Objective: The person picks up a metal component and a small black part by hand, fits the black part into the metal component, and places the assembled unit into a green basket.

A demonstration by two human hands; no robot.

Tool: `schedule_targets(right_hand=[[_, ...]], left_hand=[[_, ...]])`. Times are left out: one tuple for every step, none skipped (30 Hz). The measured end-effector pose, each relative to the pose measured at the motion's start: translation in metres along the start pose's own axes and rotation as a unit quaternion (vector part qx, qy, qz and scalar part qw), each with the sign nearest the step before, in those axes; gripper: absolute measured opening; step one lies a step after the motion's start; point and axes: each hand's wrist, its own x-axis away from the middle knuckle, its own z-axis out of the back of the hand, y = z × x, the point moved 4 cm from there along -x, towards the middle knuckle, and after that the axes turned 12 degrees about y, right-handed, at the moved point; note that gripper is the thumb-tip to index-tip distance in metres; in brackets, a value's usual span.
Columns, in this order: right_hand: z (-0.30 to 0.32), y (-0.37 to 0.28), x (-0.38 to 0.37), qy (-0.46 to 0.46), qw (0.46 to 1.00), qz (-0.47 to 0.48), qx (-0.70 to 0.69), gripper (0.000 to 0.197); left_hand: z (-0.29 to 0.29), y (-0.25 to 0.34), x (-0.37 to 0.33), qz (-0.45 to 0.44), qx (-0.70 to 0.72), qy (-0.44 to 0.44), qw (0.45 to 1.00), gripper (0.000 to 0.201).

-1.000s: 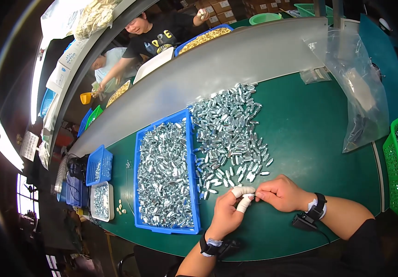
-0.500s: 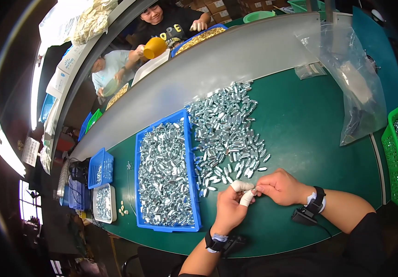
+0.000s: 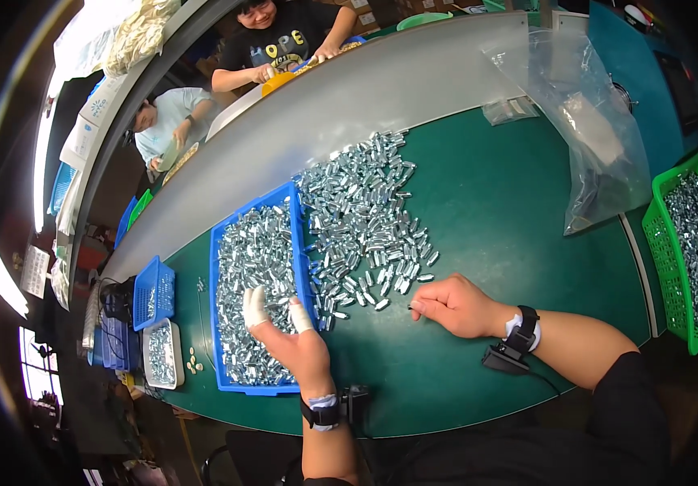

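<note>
My left hand (image 3: 296, 344), with white covers on its thumb and fingers, is over the near right part of a blue tray (image 3: 303, 275). Its fingers are spread apart, and metal pieces in the tray show between them. The tray is full of small shiny silver metal pieces (image 3: 256, 251). To the right of the pile's near end, my right hand (image 3: 458, 306) is closed in a pinch above the green table. A tiny dark tip shows at its fingertips, too small to name. A loose pile of the same metal pieces (image 3: 365, 211) lies between the tray and my right hand.
A green basket (image 3: 663, 243) of metal parts stands at the right edge. A clear plastic bag (image 3: 600, 178) hangs there. Left stand a small blue basket (image 3: 145, 304) and a white tray (image 3: 176, 356). Two people work beyond the grey partition (image 3: 414, 81).
My left hand has parted from my right and moved left over the blue tray, its fingers opening. My right hand stays pinched over the table. The view has shifted slightly.
</note>
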Motion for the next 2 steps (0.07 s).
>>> schedule_targets(right_hand=[[-0.0005,0.0017,0.0000,0.009,1.000,0.006,-0.008,0.027],[-0.0019,0.0044,0.0011,0.019,1.000,0.011,-0.017,0.026]], left_hand=[[-0.0005,0.0011,-0.0003,-0.014,-0.007,-0.014,1.000,0.049],[-0.0012,0.0028,-0.0010,-0.016,-0.007,-0.015,1.000,0.049]])
